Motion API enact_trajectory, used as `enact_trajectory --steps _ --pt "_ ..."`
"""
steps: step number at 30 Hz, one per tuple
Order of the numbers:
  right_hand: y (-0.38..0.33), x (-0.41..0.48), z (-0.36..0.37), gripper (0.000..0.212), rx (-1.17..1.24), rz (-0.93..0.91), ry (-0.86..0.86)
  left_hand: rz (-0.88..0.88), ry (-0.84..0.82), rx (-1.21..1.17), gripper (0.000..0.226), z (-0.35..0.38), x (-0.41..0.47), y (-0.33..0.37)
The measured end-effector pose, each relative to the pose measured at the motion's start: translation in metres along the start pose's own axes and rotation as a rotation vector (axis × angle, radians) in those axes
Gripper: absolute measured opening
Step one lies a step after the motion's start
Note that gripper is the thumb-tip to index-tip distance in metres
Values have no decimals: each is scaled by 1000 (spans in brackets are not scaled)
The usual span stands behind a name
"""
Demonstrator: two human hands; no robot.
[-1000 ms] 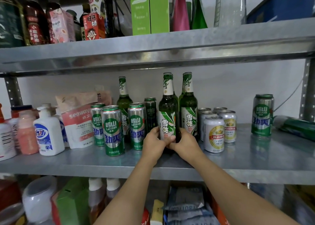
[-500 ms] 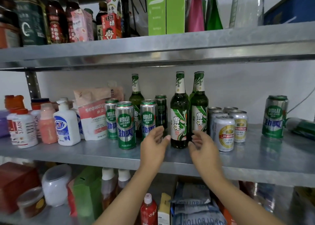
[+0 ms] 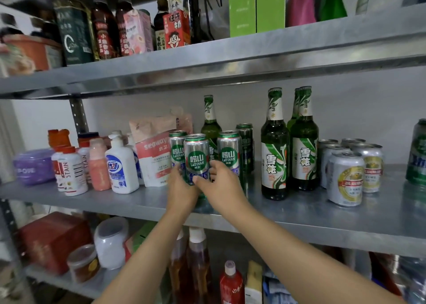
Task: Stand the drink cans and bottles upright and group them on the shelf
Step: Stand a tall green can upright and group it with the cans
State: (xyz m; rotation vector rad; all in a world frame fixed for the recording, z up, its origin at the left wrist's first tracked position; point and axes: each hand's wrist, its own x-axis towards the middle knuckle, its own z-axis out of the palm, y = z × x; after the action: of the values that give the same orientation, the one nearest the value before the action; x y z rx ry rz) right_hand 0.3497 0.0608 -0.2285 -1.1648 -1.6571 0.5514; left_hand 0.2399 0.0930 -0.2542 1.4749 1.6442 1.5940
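Note:
On the middle metal shelf (image 3: 322, 218) stands a cluster of tall green-and-silver Laoshan cans. My left hand (image 3: 182, 189) and my right hand (image 3: 222, 188) both grip the front can (image 3: 196, 153), which is upright; the right thumb lies across its lower front. Two more like cans (image 3: 177, 148) (image 3: 229, 153) and a dark can (image 3: 246, 142) stand just behind it. To the right stand two green beer bottles (image 3: 274, 158) (image 3: 304, 153), with a third bottle (image 3: 209, 124) behind the cans. Several short silver cans (image 3: 345, 179) stand further right, and another tall can (image 3: 418, 153) sits at the frame edge.
Left of the cans stand a pink-and-white pouch (image 3: 154, 151), a white pump bottle (image 3: 121, 165), stain-remover bottles (image 3: 71, 172) and a purple tub (image 3: 33, 166). The upper shelf (image 3: 207, 59) hangs low over the bottle tops. A lower shelf holds jars and bottles.
Both hands let go of the front green bottle and moved left onto the front tall can. The view has shifted left and closer.

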Motion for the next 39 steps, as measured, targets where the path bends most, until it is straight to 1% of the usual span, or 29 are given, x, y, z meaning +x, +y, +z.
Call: enact_trajectory --steps 3,7,10,13,14,16,20,23,26,30,34,37,39 --pt "2 15 16 34 -76 10 44 -3 -73 85 53 1 6 3" --pt "8 24 23 39 -116 57 57 1 -39 157 32 5 7 1" --pt "11 25 26 41 -94 69 52 12 5 169 38 2 5 1" --pt "10 23 25 46 -75 77 32 37 18 142 30 -6 -9 3" --pt "9 21 24 48 -59 73 24 45 26 128 31 -9 -14 3" --pt "5 14 20 51 -22 55 10 68 48 101 35 -12 -26 5" --pt "-5 -4 4 52 16 -8 26 122 118 117 32 -13 -48 23" --pt "-13 -18 -26 50 13 -24 40 111 94 102 26 -5 -69 44" --pt "-12 -41 -72 53 -34 -11 72 86 27 79 40 12 -99 69" --pt "4 -80 -147 54 -84 16 152 150 -100 96 40 55 -152 106" --pt "20 -103 -221 46 -124 79 229 171 -218 43 44 109 -186 140" --pt "29 -116 -275 51 -187 84 303 236 -289 -28 38 148 -209 169" --pt "37 -125 -309 47 -214 89 360 279 -329 -86 34 174 -224 187"
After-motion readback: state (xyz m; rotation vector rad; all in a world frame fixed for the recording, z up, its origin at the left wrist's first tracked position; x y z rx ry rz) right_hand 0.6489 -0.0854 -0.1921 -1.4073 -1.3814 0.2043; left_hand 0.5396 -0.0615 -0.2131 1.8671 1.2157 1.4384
